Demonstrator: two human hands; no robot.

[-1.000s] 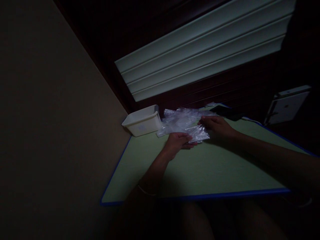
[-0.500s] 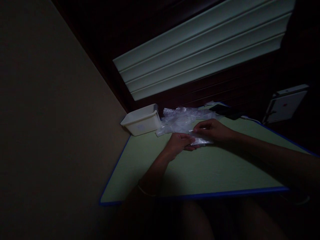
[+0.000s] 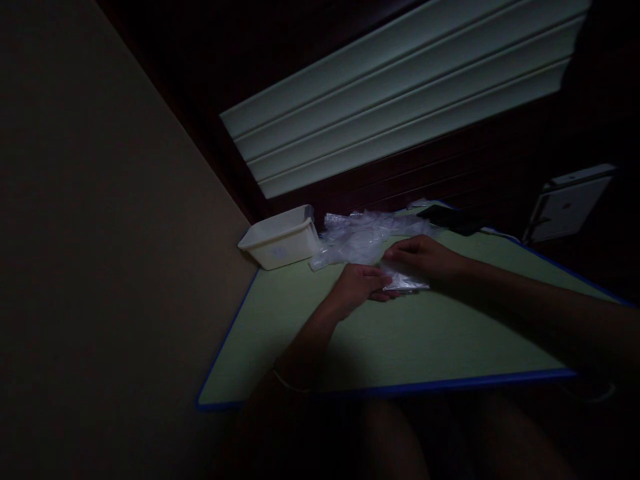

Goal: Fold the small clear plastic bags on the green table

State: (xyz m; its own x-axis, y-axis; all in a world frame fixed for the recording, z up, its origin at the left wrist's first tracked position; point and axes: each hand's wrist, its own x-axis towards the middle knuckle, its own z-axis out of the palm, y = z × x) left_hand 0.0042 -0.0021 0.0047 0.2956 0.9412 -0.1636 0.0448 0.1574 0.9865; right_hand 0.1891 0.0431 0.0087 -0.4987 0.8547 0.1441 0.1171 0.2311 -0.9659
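Observation:
A small clear plastic bag (image 3: 406, 280), shiny in the dim light, is held low over the green table (image 3: 440, 340). My left hand (image 3: 359, 283) grips its left side, thumb on top and fingers underneath. With closed fingertips my right hand (image 3: 420, 255) pinches the bag's far upper edge. Whether anything lies inside the bag I cannot tell. Just beyond my hands a loose heap of clear plastic bags (image 3: 357, 240) spreads over the table.
Left of the heap, against the wall, stands a white plastic bin (image 3: 283, 245). A dark flat item (image 3: 453, 220) lies at the back right. Blue edging (image 3: 450, 383) runs along the table's border. A white box-like object (image 3: 570, 207) is beyond the right side.
My right hand has shifted slightly left and up along the bag's edge, and more of the bag's shiny surface shows. My left hand stays nearly where it was.

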